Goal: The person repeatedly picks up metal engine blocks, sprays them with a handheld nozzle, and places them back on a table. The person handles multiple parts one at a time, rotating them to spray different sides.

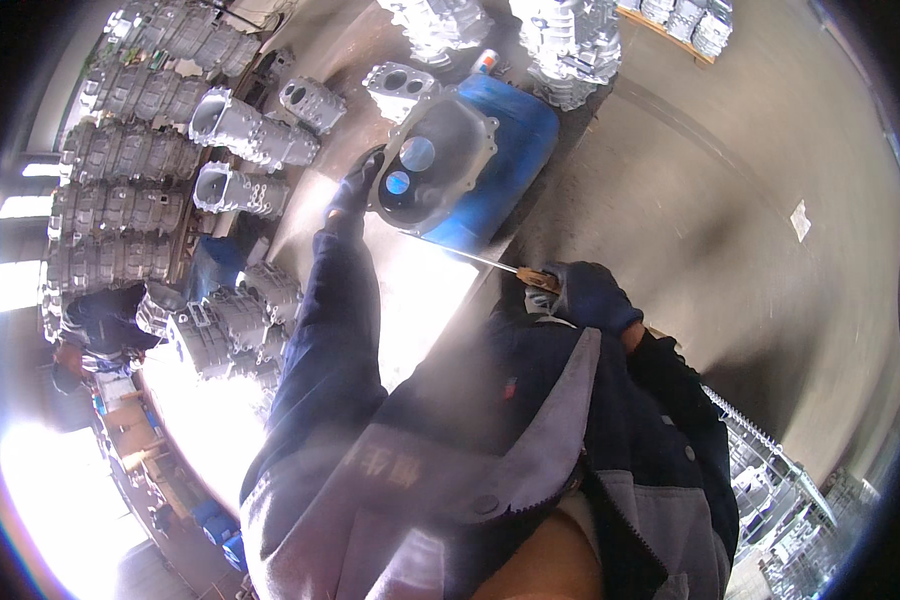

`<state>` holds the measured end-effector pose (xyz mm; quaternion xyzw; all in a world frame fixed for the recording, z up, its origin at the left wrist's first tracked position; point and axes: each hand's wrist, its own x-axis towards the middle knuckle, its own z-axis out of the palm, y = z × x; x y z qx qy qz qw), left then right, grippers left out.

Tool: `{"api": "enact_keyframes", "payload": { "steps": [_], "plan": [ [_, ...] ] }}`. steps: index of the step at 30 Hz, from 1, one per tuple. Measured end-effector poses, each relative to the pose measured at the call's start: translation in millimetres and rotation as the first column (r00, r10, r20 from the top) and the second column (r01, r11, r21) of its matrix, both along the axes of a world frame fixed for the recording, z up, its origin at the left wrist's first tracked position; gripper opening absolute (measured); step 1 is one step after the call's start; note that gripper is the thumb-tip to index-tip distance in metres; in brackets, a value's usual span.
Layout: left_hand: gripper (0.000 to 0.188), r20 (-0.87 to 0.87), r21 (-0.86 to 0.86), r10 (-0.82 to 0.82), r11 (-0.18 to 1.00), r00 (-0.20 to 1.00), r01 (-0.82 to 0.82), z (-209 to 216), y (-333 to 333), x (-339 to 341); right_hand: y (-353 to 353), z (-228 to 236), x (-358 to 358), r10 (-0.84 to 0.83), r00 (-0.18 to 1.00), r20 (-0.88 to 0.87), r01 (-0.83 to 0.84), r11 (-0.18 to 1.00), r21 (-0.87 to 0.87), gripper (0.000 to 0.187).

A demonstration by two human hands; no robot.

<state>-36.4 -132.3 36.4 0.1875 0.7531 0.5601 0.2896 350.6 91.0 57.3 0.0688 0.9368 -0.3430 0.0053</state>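
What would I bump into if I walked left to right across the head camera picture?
Rows of grey metal castings, dark-gloved left hand, grey metal housing with round holes, tan tool handle, dark-gloved right hand, irregular white scrap.

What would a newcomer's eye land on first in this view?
Probably the big grey metal casing with two round holes, at upper middle, seen over a blue surface, with the gloved left hand at its left edge. Next, the thin tool with a tan handle, near the middle, held in the gloved right hand. Then the rows of metal parts along the left side.
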Motion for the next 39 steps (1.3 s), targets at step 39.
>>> {"api": "enact_keyframes", "payload": {
  "steps": [39],
  "plan": [
    [0.037,-0.187,-0.023,0.091,0.995,0.978,-0.097,-24,22,21,31,-45,37,-0.088,0.981,-0.175,0.091,0.996,0.01,0.029]
  ]
}}
